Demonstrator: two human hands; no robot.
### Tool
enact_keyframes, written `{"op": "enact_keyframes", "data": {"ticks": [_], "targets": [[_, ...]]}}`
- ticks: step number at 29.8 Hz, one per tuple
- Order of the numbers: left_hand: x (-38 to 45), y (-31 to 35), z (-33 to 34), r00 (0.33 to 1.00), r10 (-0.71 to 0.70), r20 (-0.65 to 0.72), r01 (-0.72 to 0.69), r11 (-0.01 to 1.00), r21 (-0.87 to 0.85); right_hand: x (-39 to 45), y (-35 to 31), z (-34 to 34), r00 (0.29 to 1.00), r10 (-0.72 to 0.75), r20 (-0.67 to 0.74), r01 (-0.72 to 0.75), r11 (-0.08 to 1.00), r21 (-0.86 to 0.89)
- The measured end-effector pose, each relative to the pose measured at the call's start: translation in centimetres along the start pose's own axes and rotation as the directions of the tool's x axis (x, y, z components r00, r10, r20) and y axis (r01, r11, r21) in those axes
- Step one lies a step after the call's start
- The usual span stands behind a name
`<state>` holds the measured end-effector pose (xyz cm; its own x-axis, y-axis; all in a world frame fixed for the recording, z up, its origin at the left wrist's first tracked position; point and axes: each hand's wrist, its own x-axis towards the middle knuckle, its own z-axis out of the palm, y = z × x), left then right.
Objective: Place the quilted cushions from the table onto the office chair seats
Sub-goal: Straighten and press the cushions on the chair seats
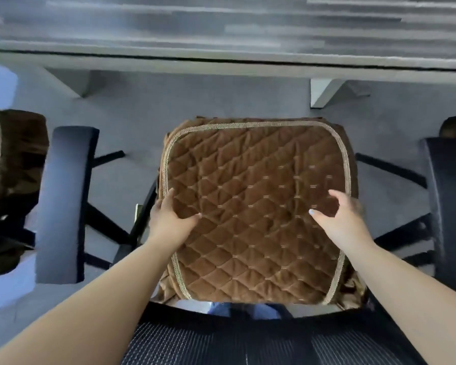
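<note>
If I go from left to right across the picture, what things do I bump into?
Brown cushion at the left edge → black armrest → left hand → middle brown cushion → right hand → right black armrest.

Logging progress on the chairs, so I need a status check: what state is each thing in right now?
Cushion: lying flat on the middle chair's seat, covering it.
Left hand: open, resting on the cushion's left edge.
Right hand: open, fingers spread at the right edge; contact unclear.
Left chair: a brown cushion already on it.
Table: the visible edge is bare.
</note>
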<state>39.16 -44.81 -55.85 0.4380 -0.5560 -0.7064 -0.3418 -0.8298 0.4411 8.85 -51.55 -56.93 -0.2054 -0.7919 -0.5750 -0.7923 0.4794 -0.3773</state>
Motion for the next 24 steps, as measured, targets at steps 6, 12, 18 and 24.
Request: {"op": "enact_keyframes", "data": {"ticks": [6,12,18,24], "targets": [[4.3,-3.0,2.5,0.999,0.042,-0.002,-0.042,0.991,0.131,3.8,2.4,2.5,0.994,0.05,-0.101,-0.07,0.976,-0.205],[4.9,-2.8,2.8,0.995,0.065,-0.079,-0.048,0.979,0.2,5.1,2.7,1.9,0.99,0.079,-0.117,-0.103,0.97,-0.22],[4.5,-1.4,3.0,0.986,0.14,-0.087,-0.107,0.944,0.312,3.8,4.3,2.5,0.972,0.055,-0.227,-0.104,0.973,-0.208],[4.1,-1.9,3.1,0.993,0.098,-0.064,-0.071,0.939,0.336,5.0,2.9,2.4,0.975,0.052,-0.218,-0.096,0.976,-0.193]]}}
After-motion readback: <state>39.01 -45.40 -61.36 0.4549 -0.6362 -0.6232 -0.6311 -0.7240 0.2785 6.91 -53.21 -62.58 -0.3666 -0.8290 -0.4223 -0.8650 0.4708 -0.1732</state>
